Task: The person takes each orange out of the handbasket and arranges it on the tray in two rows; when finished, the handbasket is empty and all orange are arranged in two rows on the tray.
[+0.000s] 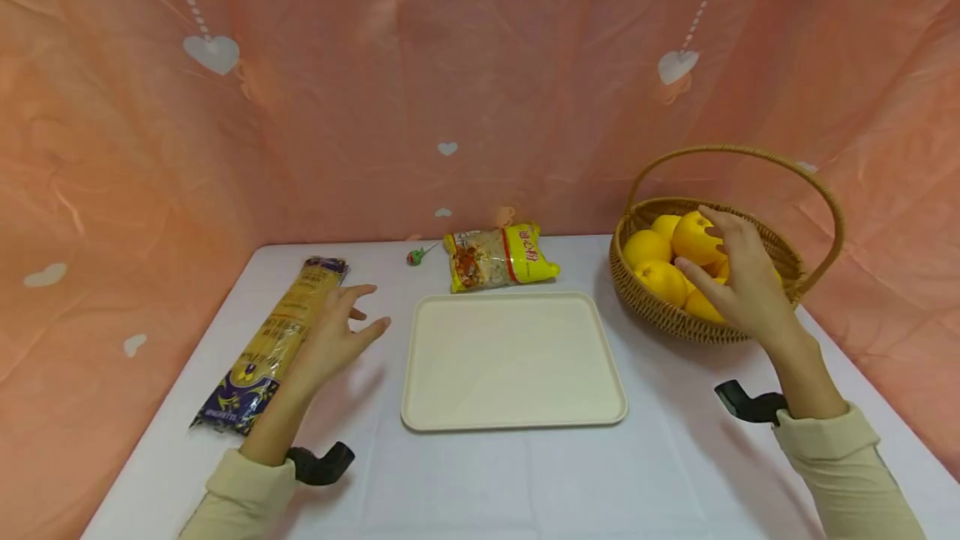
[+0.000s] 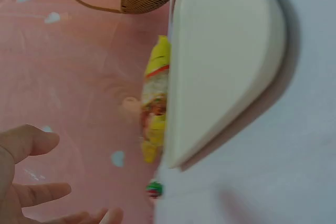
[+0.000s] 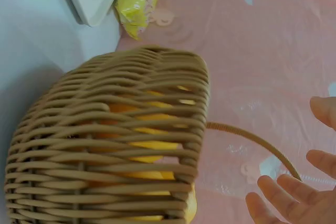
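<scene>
Left hand (image 1: 333, 340): up in the air near the spaghetti (image 1: 276, 336), thumb and fingers apart.
Right hand (image 1: 746, 290): up in the air near the basket (image 1: 649, 307), thumb and fingers apart too; the right wrist view shows a gap between them.
Spaghetti: 1 long pack with a dark blue end, lying at a slant on the left of the worktop (image 1: 465, 482).
Basket: brown and woven, with 1 tall handle, on the right.
Fruit (image 1: 647, 250): yellow, piled in the basket.
Tray (image 1: 513, 361): flat and cream, between the 2 hands.
Bag (image 1: 498, 258): yellow with a red stripe, just behind the tray.
Small thing (image 1: 415, 257): green and red, near the bag's left end.
Cloth (image 1: 480, 90): pink with white hearts, hanging at the back.
</scene>
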A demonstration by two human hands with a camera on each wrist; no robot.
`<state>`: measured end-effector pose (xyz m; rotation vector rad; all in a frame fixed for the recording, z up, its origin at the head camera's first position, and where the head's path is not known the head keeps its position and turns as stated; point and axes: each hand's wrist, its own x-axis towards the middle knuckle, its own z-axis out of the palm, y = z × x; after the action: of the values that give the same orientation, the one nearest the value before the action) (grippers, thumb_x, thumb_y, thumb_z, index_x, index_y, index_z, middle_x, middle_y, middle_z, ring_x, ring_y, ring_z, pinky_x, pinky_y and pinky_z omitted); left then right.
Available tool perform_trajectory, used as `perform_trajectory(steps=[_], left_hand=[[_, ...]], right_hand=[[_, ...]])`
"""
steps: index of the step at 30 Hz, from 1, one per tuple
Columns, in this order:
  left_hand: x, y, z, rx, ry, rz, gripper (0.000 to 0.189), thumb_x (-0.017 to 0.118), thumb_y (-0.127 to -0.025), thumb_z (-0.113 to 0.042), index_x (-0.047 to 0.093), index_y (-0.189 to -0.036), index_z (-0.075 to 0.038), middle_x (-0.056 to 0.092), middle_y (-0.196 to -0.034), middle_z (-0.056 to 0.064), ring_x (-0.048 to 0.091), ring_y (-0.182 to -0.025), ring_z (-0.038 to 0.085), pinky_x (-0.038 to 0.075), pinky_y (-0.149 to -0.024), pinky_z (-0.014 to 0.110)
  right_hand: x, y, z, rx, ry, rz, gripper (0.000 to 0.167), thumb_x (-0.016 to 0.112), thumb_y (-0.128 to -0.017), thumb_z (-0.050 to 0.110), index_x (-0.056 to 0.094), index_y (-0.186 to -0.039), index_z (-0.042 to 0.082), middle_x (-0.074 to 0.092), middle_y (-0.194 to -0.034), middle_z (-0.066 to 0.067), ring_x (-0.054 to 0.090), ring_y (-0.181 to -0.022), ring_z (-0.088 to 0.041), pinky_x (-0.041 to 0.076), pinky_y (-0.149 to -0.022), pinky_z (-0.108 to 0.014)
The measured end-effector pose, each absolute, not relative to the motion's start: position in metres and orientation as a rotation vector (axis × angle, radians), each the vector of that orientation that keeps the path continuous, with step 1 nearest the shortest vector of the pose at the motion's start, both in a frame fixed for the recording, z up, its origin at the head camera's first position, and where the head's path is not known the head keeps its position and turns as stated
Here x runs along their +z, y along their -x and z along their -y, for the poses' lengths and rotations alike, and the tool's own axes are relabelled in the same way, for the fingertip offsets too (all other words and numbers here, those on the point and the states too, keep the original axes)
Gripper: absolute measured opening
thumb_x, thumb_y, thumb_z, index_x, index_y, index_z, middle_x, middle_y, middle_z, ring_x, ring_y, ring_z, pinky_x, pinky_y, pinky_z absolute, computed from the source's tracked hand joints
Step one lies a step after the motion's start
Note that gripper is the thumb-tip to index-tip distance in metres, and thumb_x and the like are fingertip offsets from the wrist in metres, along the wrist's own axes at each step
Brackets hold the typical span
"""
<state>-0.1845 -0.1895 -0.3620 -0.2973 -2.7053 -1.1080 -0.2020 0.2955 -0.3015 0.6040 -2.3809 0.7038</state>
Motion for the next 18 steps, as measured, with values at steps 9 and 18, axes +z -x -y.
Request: perform_trajectory(steps=[9,18], left_hand=[[-0.404,0.195,0.183,-1.448,0.198,2.791,0.059,0.065,-0.084,-0.009,0.037,-0.135,0.005,0.049,-0.115,0.028,0.058,-0.089,0.029,0.053,-0.062,0.030],[-0.424,0.200,0.175,-1.525,0.223,2.751,0.054,0.065,-0.083,-0.001,0.042,-0.131,0.007,0.054,-0.105,0.024,0.056,-0.078,0.019,0.052,-0.061,0.025]], right_hand=[[-0.293,0.209,-0.306,0.836,-0.511,2.414,0.067,0.066,-0.084,0.008,0.033,-0.142,0.008,0.040,-0.130,-0.023,0.046,-0.108,-0.041,0.030,-0.081,-0.003],[-0.280,0.224,-0.314,0.829,-0.439,2.510,0.061,0.064,-0.086,0.016,0.037,-0.139,0.002,0.043,-0.125,-0.025,0.040,-0.100,-0.037,0.033,-0.079,-0.036]])
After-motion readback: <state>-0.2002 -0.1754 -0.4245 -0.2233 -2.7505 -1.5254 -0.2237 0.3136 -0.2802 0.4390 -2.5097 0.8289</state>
